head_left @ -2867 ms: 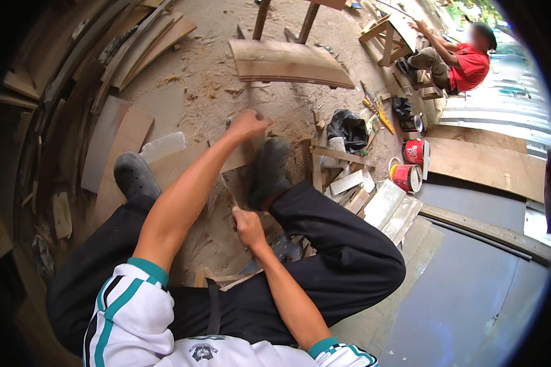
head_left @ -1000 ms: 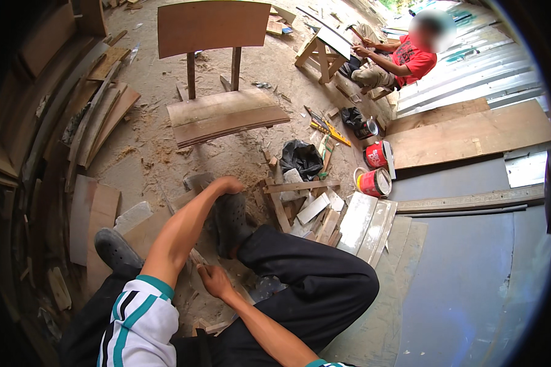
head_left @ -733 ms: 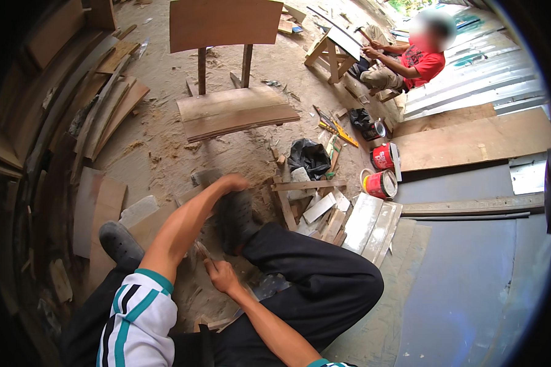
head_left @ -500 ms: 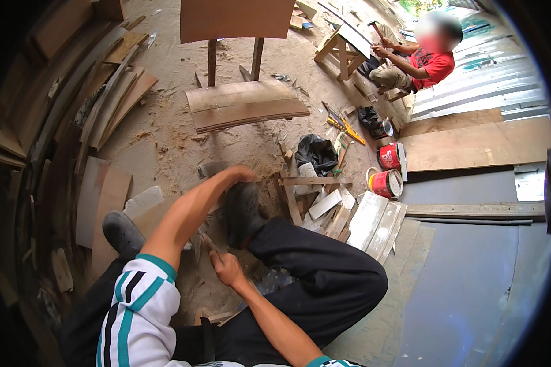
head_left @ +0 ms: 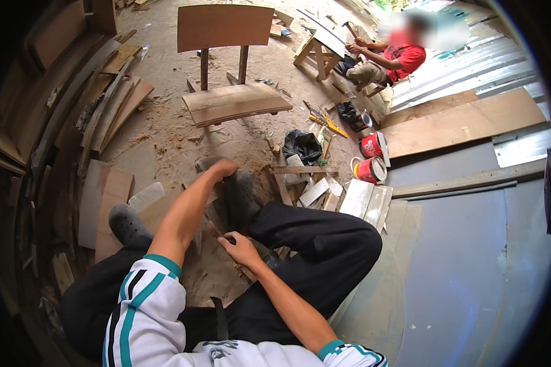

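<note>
Sawdust and pale chips cover the ground (head_left: 165, 131) between the person's legs. The right hand (head_left: 239, 248) is closed around a thin wooden strip (head_left: 221, 235), which lies slanted across a flat board (head_left: 211, 278) at the knees. The left hand (head_left: 221, 168) is curled in a fist at the far end of the piece, just beside the dark rubber shoe (head_left: 239, 196). Farther off lie short pale offcuts (head_left: 315, 191), two round red paint cans (head_left: 368, 160), then a curved plywood chair seat (head_left: 234, 104). Another person (head_left: 389, 58) sits at the far edge.
</note>
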Available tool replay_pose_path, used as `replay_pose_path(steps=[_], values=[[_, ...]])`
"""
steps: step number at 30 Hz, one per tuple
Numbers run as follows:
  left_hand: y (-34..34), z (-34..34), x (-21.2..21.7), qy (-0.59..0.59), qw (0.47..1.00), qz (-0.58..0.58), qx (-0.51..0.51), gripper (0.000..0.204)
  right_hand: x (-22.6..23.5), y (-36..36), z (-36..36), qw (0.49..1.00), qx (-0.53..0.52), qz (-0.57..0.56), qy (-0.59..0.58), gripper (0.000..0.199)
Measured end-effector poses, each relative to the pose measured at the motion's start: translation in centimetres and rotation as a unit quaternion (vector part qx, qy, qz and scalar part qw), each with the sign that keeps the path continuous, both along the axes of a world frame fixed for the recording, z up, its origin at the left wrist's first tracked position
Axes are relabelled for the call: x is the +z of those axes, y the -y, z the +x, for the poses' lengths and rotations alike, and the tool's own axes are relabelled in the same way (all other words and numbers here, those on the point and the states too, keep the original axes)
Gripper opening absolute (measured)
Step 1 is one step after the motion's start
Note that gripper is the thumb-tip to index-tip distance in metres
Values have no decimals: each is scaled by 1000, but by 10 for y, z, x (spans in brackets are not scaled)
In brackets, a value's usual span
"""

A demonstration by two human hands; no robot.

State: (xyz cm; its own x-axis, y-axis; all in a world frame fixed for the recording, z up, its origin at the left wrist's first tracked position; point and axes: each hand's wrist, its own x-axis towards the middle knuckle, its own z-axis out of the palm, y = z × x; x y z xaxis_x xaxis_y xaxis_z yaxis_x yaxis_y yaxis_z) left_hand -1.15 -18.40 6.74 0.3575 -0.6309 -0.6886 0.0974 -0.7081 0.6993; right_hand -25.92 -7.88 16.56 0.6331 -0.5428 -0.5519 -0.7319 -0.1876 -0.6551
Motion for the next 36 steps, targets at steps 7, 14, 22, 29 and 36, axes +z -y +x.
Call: replay_pose_path(steps=[7, 14, 22, 29, 36], values=[[-15, -9, -2, -63, 997, -32, 8, 39, 74, -21, -20, 997, 72, 28, 1, 58], [-15, -32, 93, 43, 976, -171, -132, 45, 108, 67, -3, 923, -100, -322, 183, 35], [-46, -57, 138, 218, 938, -180, -201, 58, 84, 162, 24, 965, -116, 215, 93, 24], [-79, -71, 135, 156, 961, -204, -106, 61, 49, 147, 26, 970, -94, 162, 154, 24], [-80, -40, 100, 36, 952, -247, 177, 57, 66, 127, 40, 971, -92, 130, 180, 28]])
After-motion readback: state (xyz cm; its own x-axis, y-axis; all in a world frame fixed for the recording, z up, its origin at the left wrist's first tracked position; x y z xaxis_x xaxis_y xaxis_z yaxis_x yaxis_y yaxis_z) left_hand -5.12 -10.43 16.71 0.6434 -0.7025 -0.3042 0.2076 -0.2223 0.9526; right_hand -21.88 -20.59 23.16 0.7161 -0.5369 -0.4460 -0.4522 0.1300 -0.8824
